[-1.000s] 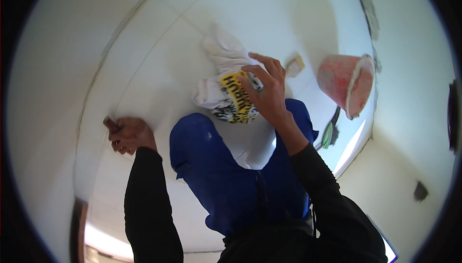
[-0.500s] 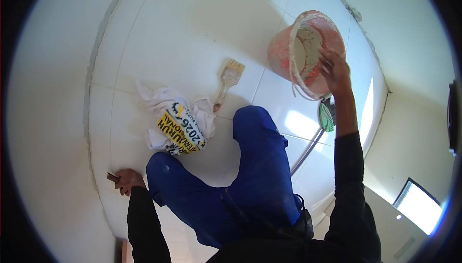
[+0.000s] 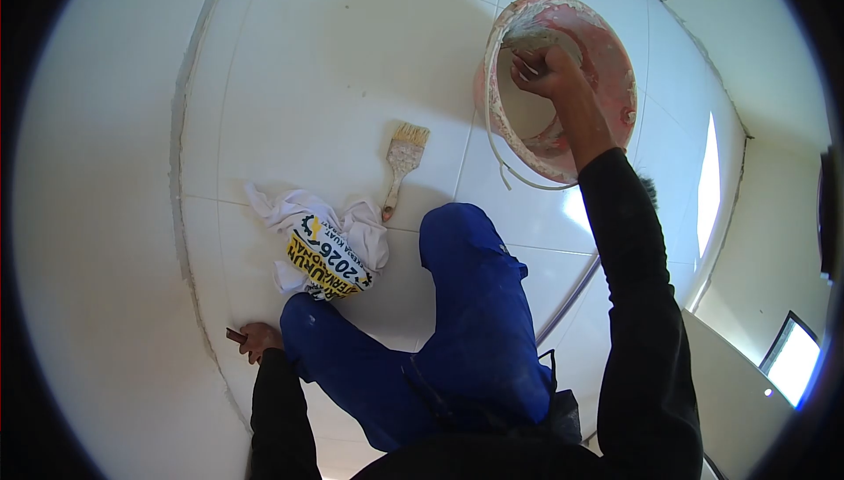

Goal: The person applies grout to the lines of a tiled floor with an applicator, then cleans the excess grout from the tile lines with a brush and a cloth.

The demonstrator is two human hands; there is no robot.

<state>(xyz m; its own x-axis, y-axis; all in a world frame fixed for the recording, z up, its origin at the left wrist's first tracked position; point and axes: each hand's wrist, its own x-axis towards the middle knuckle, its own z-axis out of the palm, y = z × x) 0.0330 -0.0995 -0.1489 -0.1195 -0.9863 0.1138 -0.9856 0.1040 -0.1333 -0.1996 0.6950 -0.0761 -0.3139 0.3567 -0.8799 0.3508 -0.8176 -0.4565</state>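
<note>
My right hand (image 3: 547,73) is inside a red bucket (image 3: 624,117) smeared with dried pale material, its fingers curled closed near the inner wall. A greyish-white wet mix (image 3: 526,115) lies in the bucket; what the fingers hold, if anything, is hidden. At the lower left, close to the wall, my left hand (image 3: 259,342) is closed around a short brown object (image 3: 236,336) whose flat end sticks out; the rest is covered by the hand. Between the hands, a paintbrush (image 3: 404,160) with pale bristles and a white printed cloth (image 3: 330,247) lie on the floor.
White floor tiles (image 3: 290,58) meet the left wall along a rough grey joint (image 3: 180,120). My knees in blue trousers (image 3: 466,278) are bent in front of me. A metal pole (image 3: 570,301) lies right of my leg. The bucket's handle (image 3: 508,163) hangs down.
My right hand has moved left and deeper into the bucket, its fingers going from spread to curled. The bucket now looks tipped more toward me. My left hand keeps its hold.
</note>
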